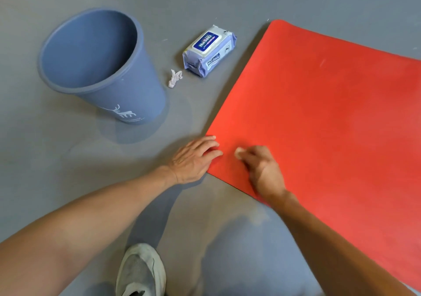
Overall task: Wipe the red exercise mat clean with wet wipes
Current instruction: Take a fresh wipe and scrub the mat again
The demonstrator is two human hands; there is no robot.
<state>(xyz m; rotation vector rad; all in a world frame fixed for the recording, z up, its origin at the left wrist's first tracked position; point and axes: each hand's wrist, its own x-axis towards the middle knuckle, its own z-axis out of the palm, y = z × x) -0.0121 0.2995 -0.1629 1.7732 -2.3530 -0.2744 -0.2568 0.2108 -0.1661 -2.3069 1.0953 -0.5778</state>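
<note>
The red exercise mat (330, 118) lies flat on the grey floor and fills the right side of the view. My left hand (193, 159) rests flat on the mat's near left corner, fingers spread, half on the floor. My right hand (262, 170) presses down on the mat just right of that corner, closed around a small white wet wipe (239, 152) that peeks out at the fingertips. The hand is blurred by motion. A blue-and-white pack of wet wipes (209, 50) lies on the floor left of the mat's far corner.
A blue plastic bin (100, 67) with a white deer print stands on the floor at the left. A crumpled used wipe (175, 78) lies between the bin and the pack. My grey shoe (141, 270) is at the bottom edge.
</note>
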